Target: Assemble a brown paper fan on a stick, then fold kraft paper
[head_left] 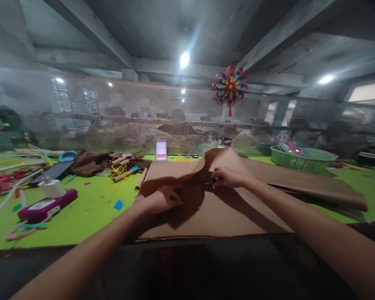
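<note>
A large sheet of brown kraft paper bends upward in front of me, its raised part throwing a shadow on more brown paper spread flat below. My left hand is closed at the near left part of the raised sheet, gripping it, with some fingers hidden. Against the sheet's middle, my right hand is closed round a small dark-handled tool that looks like scissors. The blades are mostly hidden by the paper.
Right of me lies folded brown paper, with a green basket behind. On the left are a purple power strip with a white plug, a dark phone and paper rolls. A perforated screen stands across the back.
</note>
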`<state>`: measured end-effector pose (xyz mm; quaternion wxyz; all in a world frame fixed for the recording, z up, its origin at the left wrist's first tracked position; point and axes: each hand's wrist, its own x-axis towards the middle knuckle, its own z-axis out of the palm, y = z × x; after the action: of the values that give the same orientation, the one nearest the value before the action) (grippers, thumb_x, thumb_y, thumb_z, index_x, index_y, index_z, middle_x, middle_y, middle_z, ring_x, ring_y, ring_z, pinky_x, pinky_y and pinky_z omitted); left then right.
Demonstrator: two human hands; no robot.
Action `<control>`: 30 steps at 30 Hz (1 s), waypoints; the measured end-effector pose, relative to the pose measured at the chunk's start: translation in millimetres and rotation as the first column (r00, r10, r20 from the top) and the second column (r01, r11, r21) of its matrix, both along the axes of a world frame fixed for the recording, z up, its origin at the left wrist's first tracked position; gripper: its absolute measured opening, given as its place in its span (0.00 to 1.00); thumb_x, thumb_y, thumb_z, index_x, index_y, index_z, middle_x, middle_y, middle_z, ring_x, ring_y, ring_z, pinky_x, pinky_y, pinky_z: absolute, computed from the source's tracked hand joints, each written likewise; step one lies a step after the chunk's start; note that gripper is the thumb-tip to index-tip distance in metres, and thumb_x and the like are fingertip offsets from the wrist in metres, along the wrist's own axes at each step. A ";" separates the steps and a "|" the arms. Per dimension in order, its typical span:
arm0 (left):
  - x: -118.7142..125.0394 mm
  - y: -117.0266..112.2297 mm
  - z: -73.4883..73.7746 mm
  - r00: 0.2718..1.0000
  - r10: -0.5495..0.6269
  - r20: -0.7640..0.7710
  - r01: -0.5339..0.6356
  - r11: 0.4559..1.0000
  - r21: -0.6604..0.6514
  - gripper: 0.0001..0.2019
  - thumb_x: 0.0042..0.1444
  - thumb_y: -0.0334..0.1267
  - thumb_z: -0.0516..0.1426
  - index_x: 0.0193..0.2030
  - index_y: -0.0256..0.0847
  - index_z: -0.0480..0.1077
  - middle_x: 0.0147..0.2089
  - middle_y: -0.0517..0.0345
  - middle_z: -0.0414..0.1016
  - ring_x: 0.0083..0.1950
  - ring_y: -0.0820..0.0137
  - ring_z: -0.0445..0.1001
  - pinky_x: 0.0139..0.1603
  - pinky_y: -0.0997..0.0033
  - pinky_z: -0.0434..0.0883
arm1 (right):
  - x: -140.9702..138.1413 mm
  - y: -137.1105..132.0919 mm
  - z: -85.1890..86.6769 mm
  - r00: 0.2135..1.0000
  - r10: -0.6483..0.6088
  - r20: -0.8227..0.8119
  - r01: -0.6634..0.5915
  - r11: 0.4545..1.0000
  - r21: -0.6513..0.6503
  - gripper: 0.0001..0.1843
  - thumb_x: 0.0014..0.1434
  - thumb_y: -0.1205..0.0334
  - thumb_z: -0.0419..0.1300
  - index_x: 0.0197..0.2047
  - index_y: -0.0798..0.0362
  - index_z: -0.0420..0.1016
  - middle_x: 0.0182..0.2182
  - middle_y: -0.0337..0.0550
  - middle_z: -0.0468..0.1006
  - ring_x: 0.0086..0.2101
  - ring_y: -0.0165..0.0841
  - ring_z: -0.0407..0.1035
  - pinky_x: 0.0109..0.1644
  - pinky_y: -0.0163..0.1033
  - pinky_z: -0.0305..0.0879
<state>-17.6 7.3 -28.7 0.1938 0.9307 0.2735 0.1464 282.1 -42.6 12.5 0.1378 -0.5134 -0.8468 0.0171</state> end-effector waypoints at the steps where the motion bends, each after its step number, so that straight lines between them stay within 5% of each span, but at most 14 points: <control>1: 2.1 1.9 1.9 1.000 0.001 -0.016 -0.002 1.000 -0.027 0.24 0.53 0.43 0.56 0.56 0.39 0.69 0.33 0.57 0.81 0.32 0.66 0.75 0.30 0.72 0.68 | 2.3 2.0 -3.3 1.000 -0.012 -0.007 0.011 1.000 -0.015 0.11 0.54 0.60 0.60 0.38 0.55 0.81 0.33 0.46 0.77 0.32 0.34 0.68 0.35 0.35 0.61; 3: 5.0 5.4 8.2 0.998 -0.017 -0.055 0.014 0.998 -0.066 0.23 0.52 0.43 0.57 0.56 0.43 0.70 0.41 0.57 0.80 0.36 0.66 0.76 0.34 0.72 0.69 | 5.9 5.6 -8.9 0.999 -0.025 -0.029 0.024 0.998 -0.051 0.14 0.54 0.58 0.61 0.40 0.56 0.81 0.33 0.45 0.78 0.32 0.33 0.68 0.35 0.34 0.61; 6: 5.3 10.8 20.3 0.991 -0.095 -0.090 0.089 0.994 -0.067 0.11 0.52 0.44 0.57 0.38 0.46 0.79 0.55 0.59 0.74 0.50 0.63 0.74 0.48 0.69 0.67 | 8.1 7.4 -10.8 0.998 -0.029 -0.064 0.022 0.994 -0.108 0.16 0.54 0.56 0.61 0.42 0.56 0.80 0.34 0.43 0.79 0.32 0.32 0.69 0.34 0.33 0.62; 9: 3.5 15.7 28.8 0.977 -0.172 -0.129 0.160 0.982 -0.097 0.10 0.52 0.43 0.57 0.33 0.46 0.80 0.58 0.60 0.71 0.58 0.60 0.67 0.54 0.67 0.63 | 6.0 3.0 -4.3 0.996 -0.007 -0.084 -0.006 0.987 -0.160 0.16 0.54 0.56 0.62 0.44 0.54 0.80 0.33 0.41 0.79 0.32 0.32 0.69 0.35 0.33 0.62; 12: 2.5 16.7 28.8 0.972 -0.184 -0.145 0.156 0.969 -0.190 0.15 0.52 0.42 0.58 0.46 0.44 0.76 0.50 0.54 0.77 0.52 0.62 0.71 0.50 0.67 0.66 | -0.2 -6.0 2.1 0.995 0.039 -0.091 -0.056 0.979 -0.194 0.16 0.53 0.57 0.62 0.44 0.52 0.80 0.33 0.41 0.80 0.33 0.32 0.69 0.36 0.33 0.62; 15: 0.6 12.0 20.9 0.988 -0.121 -0.093 0.090 0.955 -0.282 0.34 0.52 0.42 0.58 0.66 0.39 0.55 0.40 0.53 0.81 0.41 0.65 0.76 0.40 0.69 0.69 | -8.0 -19.2 -2.3 0.990 0.093 -0.110 -0.113 0.974 -0.197 0.14 0.55 0.58 0.61 0.44 0.50 0.80 0.35 0.40 0.79 0.34 0.31 0.69 0.37 0.33 0.62; 17: -2.1 7.3 14.3 0.997 -0.075 -0.032 0.064 0.965 -0.255 0.39 0.53 0.43 0.57 0.69 0.38 0.46 0.38 0.54 0.81 0.37 0.66 0.76 0.38 0.69 0.70 | -12.9 -30.5 -12.3 0.986 0.102 -0.134 -0.126 0.975 -0.181 0.14 0.56 0.58 0.60 0.45 0.50 0.79 0.35 0.42 0.79 0.33 0.32 0.69 0.37 0.33 0.63; 20: -6.1 1.9 6.7 0.996 -0.067 0.054 0.073 0.989 -0.132 0.31 0.53 0.42 0.58 0.64 0.40 0.58 0.43 0.51 0.79 0.48 0.64 0.73 0.51 0.63 0.67 | -19.1 -49.6 -31.1 0.983 0.093 -0.160 -0.113 0.986 -0.120 0.15 0.59 0.57 0.58 0.47 0.51 0.78 0.37 0.44 0.78 0.34 0.32 0.69 0.39 0.34 0.63; 23: -6.8 0.0 2.6 0.987 -0.136 0.081 0.131 0.989 0.066 0.10 0.53 0.40 0.59 0.41 0.43 0.76 0.55 0.50 0.72 0.62 0.60 0.61 0.64 0.57 0.54 | -24.0 -65.1 -44.5 0.983 0.067 -0.172 -0.074 0.997 -0.038 0.16 0.62 0.56 0.55 0.49 0.50 0.77 0.38 0.46 0.76 0.37 0.34 0.69 0.42 0.36 0.62; 26: -4.8 -2.3 1.2 0.974 -0.220 0.054 0.207 0.961 0.182 0.08 0.55 0.38 0.56 0.33 0.42 0.77 0.52 0.53 0.75 0.60 0.63 0.63 0.62 0.59 0.58 | -27.2 -72.1 -48.1 0.983 0.031 -0.183 -0.037 0.999 -0.026 0.17 0.63 0.55 0.53 0.49 0.51 0.77 0.36 0.46 0.75 0.36 0.34 0.68 0.42 0.37 0.63; 30: -3.3 -10.4 3.7 0.983 -0.180 0.024 0.177 0.978 0.109 0.09 0.55 0.37 0.55 0.38 0.41 0.75 0.50 0.54 0.76 0.52 0.66 0.70 0.55 0.65 0.65 | -29.4 -75.1 -41.9 0.984 0.056 -0.170 -0.068 0.995 -0.066 0.18 0.64 0.55 0.52 0.51 0.50 0.75 0.38 0.47 0.75 0.38 0.34 0.68 0.44 0.38 0.63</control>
<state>-20.9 -3.1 -25.0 0.1610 0.9579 0.1773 0.1585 252.7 -117.7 -29.4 0.1894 -0.4883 -0.8465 0.0951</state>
